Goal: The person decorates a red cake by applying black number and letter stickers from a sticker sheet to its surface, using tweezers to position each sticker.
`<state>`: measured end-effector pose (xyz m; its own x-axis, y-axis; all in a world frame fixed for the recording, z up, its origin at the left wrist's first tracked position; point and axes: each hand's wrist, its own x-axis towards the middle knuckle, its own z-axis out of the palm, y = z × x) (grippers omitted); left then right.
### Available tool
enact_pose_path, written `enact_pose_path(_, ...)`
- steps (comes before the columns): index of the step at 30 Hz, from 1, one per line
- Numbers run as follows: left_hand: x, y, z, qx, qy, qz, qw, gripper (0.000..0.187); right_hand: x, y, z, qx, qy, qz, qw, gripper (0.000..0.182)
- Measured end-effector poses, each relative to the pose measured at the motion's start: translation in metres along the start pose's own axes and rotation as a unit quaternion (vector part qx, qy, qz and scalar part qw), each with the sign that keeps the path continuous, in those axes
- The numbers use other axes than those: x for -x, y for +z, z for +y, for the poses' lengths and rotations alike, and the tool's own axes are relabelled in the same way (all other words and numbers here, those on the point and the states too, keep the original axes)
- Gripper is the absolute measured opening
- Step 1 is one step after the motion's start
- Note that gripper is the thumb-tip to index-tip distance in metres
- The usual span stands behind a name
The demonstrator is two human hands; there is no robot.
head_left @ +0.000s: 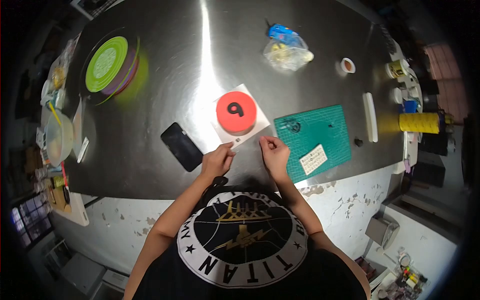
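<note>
- Red cake [236, 114] (looks like one) is set on a square white board [262, 123], probably so it can be turned without the red being touched; bare board is left around it.
- Black numeral [239, 108] is laid on top of the red cake, apparently to be read from the person's side.
- Left hand [217, 161]: placed near side of the red cake, slightly left, fingers curled in, fingertips at the board's near corner, maybe to steady it; whether the corner is gripped or only touched cannot be told.
- Right hand [275, 155]: raised near side and right of the red cake, thumb and fingertips drawn together as if for fine handling; whether anything tiny is pinched cannot be told.
- Green mat [317, 135] is laid right of the red cake, likely as a protected work surface; a lettered white card [313, 159] is set on it, within the right hand's reach.
- Phone [181, 146] is laid flat left of the red cake, off the board, possibly for easy viewing.
- Plastic bag [287, 55] is parked beyond the red cake, to the right, presumably out of the way.
</note>
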<state>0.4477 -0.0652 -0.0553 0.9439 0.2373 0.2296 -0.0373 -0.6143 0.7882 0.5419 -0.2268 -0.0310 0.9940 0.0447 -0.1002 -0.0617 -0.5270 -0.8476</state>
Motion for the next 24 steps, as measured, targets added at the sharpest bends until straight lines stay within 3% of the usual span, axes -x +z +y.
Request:
enact_pose_path(1,0.001,0.003,-0.002,0.001,0.013,0.012,1.000,0.017,-0.005,-0.014,0.003,0.031,-0.045,0.053,0.997,0.018)
enact_pose_path(4,0.001,0.004,-0.001,0.010,0.018,0.030,0.999,0.020,-0.037,-0.061,0.030,0.040,-0.058,0.160,0.985,0.017)
enact_pose_path(9,0.001,0.003,-0.002,-0.024,0.047,0.039,0.998,0.026,-0.088,-0.131,0.080,0.177,-0.050,0.253,0.950,0.019)
enact_pose_path(15,-0.001,0.003,0.003,-0.036,0.046,0.035,0.998,0.027,-0.108,-0.147,0.106,0.203,-0.016,0.225,0.953,0.017)
enact_pose_path(24,0.001,0.005,0.004,-0.052,0.012,0.028,0.998,0.024,-0.114,-0.144,0.096,0.199,-0.008,0.231,0.952,0.016)
